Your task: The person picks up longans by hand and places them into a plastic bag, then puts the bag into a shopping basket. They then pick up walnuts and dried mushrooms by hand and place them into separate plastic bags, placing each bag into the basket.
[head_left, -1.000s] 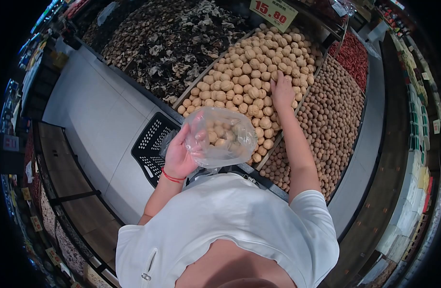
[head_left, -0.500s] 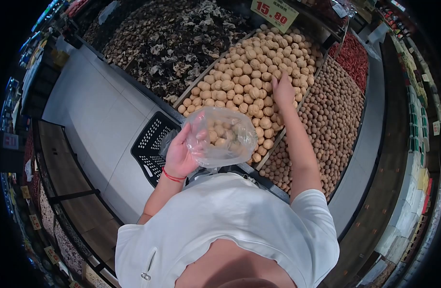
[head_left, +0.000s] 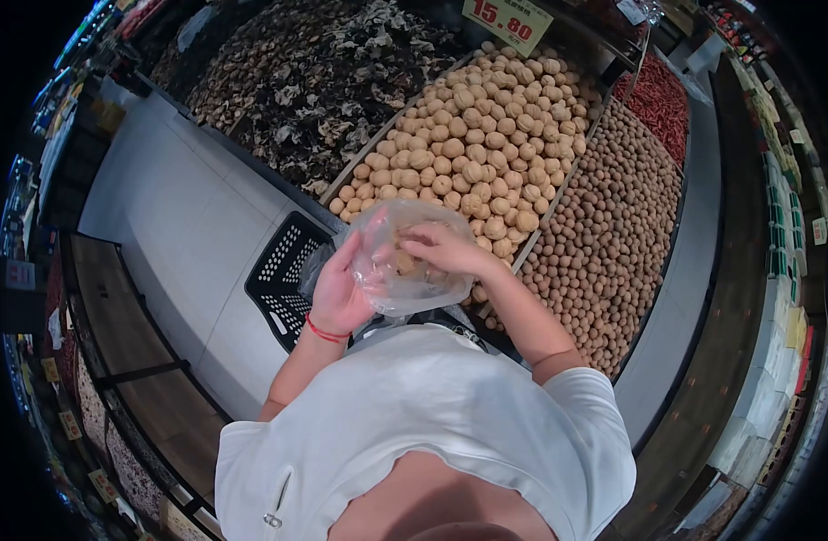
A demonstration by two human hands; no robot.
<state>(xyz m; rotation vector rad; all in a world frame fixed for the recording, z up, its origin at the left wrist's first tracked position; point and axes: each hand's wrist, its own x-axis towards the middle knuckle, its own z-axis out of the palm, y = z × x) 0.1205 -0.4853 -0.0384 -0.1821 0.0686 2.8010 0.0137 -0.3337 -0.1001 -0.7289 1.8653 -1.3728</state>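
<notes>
My left hand (head_left: 340,293), with a red cord on its wrist, grips the side of a clear plastic bag (head_left: 414,293) and keeps its mouth open. Walnuts (head_left: 405,262) show inside the bag, partly covered by my right hand. My right hand (head_left: 441,249) is over the bag's mouth, fingers bent and close together, with a tan walnut (head_left: 400,238) at the fingertips. Just beyond the bag slopes a bin of large pale walnuts (head_left: 473,135).
Right of the walnuts lies a bin of smaller brown round goods (head_left: 612,216), with dried red chillies (head_left: 659,108) behind. Dark dried fungus (head_left: 342,90) fills the left bin. A price sign (head_left: 507,22) stands at the back. A black perforated basket (head_left: 283,270) is at my left.
My right hand has left the walnut bin and come back toward me, down to the mouth of the bag. My left hand and the bag stay nearly in place.
</notes>
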